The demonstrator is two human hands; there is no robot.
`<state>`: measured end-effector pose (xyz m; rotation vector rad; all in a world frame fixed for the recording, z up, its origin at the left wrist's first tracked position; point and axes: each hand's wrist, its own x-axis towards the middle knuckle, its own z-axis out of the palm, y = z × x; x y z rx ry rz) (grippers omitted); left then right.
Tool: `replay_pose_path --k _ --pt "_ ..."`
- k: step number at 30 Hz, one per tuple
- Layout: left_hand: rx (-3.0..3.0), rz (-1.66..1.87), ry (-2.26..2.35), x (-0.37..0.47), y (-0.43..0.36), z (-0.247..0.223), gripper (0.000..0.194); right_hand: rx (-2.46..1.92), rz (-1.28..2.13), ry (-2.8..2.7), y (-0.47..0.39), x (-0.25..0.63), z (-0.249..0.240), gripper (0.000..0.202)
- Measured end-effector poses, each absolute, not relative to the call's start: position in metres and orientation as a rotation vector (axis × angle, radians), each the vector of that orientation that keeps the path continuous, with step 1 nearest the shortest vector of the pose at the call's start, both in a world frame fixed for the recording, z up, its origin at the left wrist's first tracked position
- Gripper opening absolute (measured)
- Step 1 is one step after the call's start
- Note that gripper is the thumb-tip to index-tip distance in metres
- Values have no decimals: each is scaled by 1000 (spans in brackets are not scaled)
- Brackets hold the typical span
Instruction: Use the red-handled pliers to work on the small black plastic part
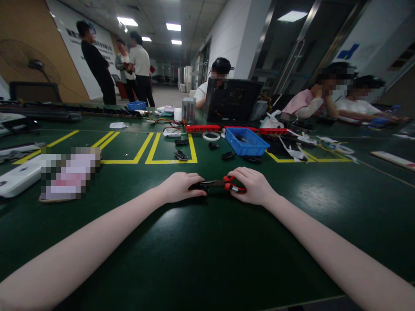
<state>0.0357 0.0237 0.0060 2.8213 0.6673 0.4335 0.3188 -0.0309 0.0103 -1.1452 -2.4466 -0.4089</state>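
Note:
My right hand (253,185) is closed around the red handles of a pair of pliers (218,183). Their dark jaws point left, toward my left hand (181,187). Between its thumb and fingers, my left hand pinches a small black part (197,186), mostly covered by the fingers. The plier tips meet that part; whether they grip it I cannot tell. Beyond my hands lie several black plastic pieces, one (180,155) inside a yellow taped outline and another (228,156) beside a blue bin (248,141). Something dark rests in the bin.
A phone (71,175) and a white device (26,172) lie at the left on the green table (207,259). Red strips (202,128), a tape roll (211,136) and a black monitor (231,99) are farther back. People sit across the table; others stand behind at left.

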Motion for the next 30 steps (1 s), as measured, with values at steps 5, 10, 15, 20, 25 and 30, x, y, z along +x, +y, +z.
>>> replay_pose_path --k 5,10,15,20,25,30 --pt "2830 439 661 35 24 6 36 -1143 -427 -2446 -32 319 10 31" --pt "2823 429 655 35 24 5 34 -1131 -472 -2447 -32 319 9 30" --pt "2809 443 627 34 25 5 33 -1104 -500 -2449 -33 319 9 30" --pt "2773 484 621 34 24 5 37 -1112 -442 -2454 -32 319 10 30" --pt "2769 477 655 35 23 5 39 -1133 -308 -2487 -31 319 11 31" --pt "2739 476 697 35 24 4 36 -1174 -220 -2480 -31 318 12 31"
